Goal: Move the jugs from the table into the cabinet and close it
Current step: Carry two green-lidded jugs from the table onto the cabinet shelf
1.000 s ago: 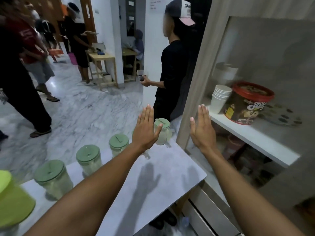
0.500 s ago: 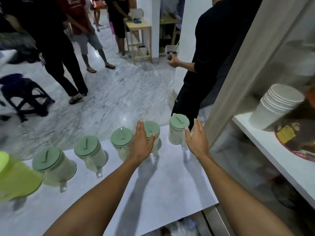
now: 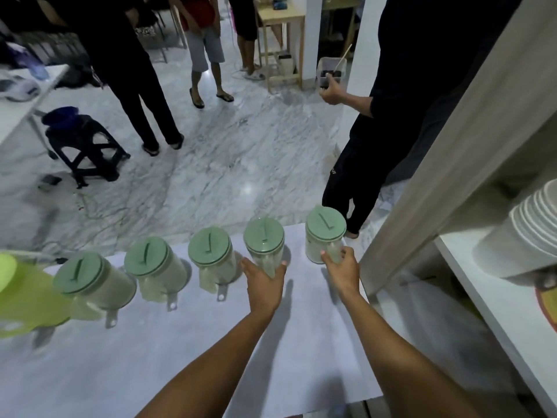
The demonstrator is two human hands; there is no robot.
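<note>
Five clear jugs with pale green lids are lined up along the far edge of the desk [image 3: 180,357]. The rightmost jug [image 3: 324,233] stands at the desk's far right corner, beside the cabinet's frame [image 3: 437,164]; the second jug [image 3: 264,240] is just left of it, then three more jugs [image 3: 208,254] further left. A lime-green container [image 3: 21,294] is seen at the left edge.

The right hand [image 3: 342,267] is closed around the rightmost jug's handle side; its grip is holding that jug. The left hand [image 3: 265,282] is wrapped on the second jug's near side, grip likewise holding. Both jugs appear seated on the desk, not lifted.

The cabinet is open; on its white shelf [image 3: 482,303] a stack of white cups [image 3: 518,236] is seen, but no jug.

Progress is judged early: nothing is stored yet. All five jugs remain to be carried across, and the closing is left.
</note>
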